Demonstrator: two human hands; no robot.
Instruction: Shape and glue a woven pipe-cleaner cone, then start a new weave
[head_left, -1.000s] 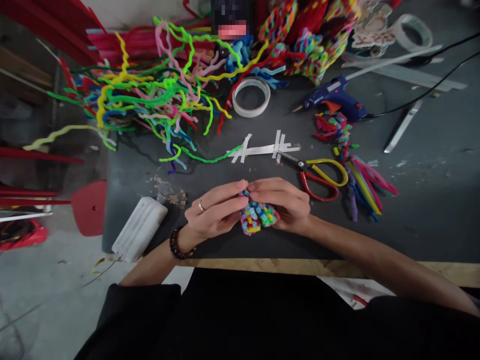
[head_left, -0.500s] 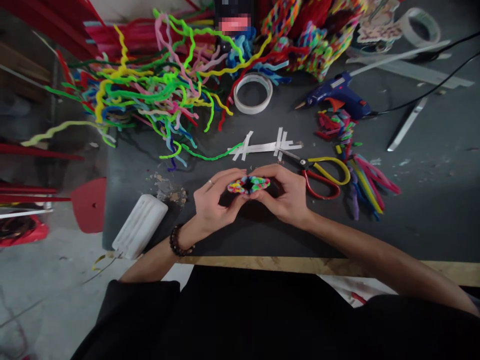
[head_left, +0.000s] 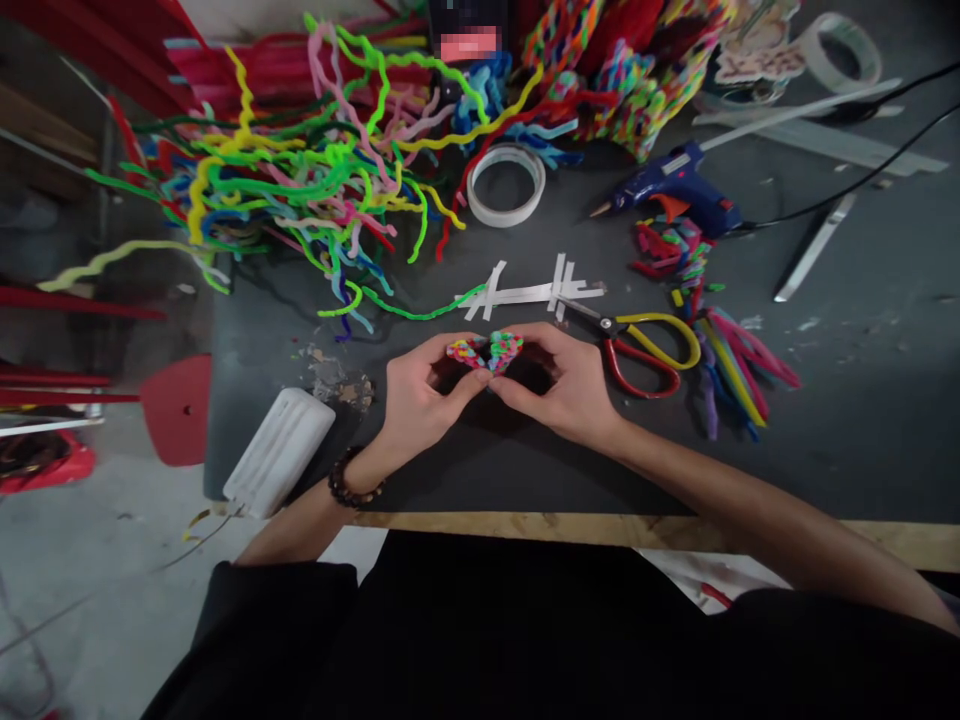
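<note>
At the frame's centre my left hand (head_left: pixel 420 395) and right hand (head_left: pixel 566 385) pinch a multicoloured woven piece (head_left: pixel 486 351) together between their fingertips. Red-and-yellow scissors (head_left: pixel 645 350) lie just right; no writing is readable on anything.

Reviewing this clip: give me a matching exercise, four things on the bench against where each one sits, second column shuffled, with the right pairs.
Things:
1. woven pipe-cleaner piece
2. scissors
3. glue gun
4. tape roll

Places:
A. beside the loose pipe-cleaner pile
B. held between left hand and right hand
C. far right, cord trailing away
D. just right of the right hand

Pairs: 1-B, 2-D, 3-C, 4-A
</note>
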